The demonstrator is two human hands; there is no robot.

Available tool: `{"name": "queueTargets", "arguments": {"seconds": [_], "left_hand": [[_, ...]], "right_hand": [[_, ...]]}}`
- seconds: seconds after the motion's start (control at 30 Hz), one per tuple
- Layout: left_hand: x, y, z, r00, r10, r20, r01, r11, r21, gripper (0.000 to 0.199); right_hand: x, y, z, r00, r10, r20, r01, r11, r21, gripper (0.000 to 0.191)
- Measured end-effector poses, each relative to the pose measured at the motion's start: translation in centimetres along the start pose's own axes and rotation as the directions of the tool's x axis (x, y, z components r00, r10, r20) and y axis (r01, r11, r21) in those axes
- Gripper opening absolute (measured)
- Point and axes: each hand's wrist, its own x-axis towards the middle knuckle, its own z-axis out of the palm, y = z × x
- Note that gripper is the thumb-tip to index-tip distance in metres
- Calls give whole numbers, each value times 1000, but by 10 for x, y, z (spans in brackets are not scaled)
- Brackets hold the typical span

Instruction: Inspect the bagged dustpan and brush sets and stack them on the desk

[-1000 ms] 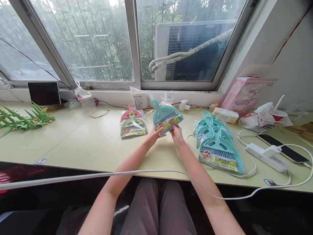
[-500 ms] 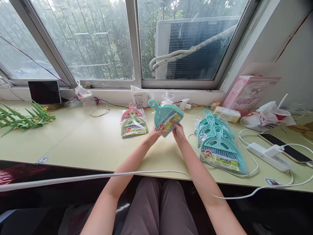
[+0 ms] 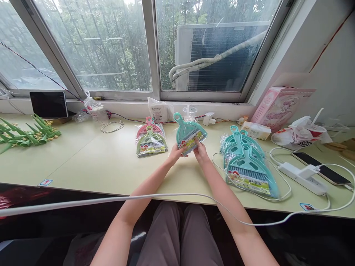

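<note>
A teal dustpan and brush set (image 3: pixel 190 132) in clear wrap is held above the middle of the table, its handle pointing up and to the left. My left hand (image 3: pixel 176 153) grips its lower left edge, and my right hand (image 3: pixel 200 150) has the lower right edge, thumb on the yellow label. Left of my hands lie a green set (image 3: pixel 151 141) and, partly behind it, a pink set (image 3: pixel 149 126). Several wrapped teal sets (image 3: pixel 248 170) overlap in a group to the right of my right arm.
A white cable crosses in front of my forearms. On the right of the table (image 3: pixel 111 173) are a power strip (image 3: pixel 302 178), a phone (image 3: pixel 321 168), a tissue box (image 3: pixel 255 130) and a pink box (image 3: pixel 280 107). Green plants (image 3: pixel 30 133) and a tablet (image 3: pixel 49 104) stand left.
The held teal set has tilted a little, its handle shifting slightly right and its body turning more upright. Both hands keep their hold. The view has shifted very slightly.
</note>
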Motion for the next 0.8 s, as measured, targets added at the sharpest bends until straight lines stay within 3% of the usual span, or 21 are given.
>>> {"name": "queueTargets", "arguments": {"seconds": [0.2,0.4,0.6,0.8], "left_hand": [[-3,10,-3,999,12,-43,-11,1000,12,57],[-7,20,-5,999,24,-47,-24,1000,7,49],[-4,15,-8,999,-32,-37,33,999,15,54],[-4,16,-9,999,-33,8,32,996,81,55]], "right_hand": [[-3,-4,8,998,65,21,-65,998,-6,11],[-7,-9,8,977,77,198,-65,996,-69,15],[-7,-4,7,995,12,96,-4,997,-80,25],[-5,-1,9,993,-24,111,27,999,-22,29]]}}
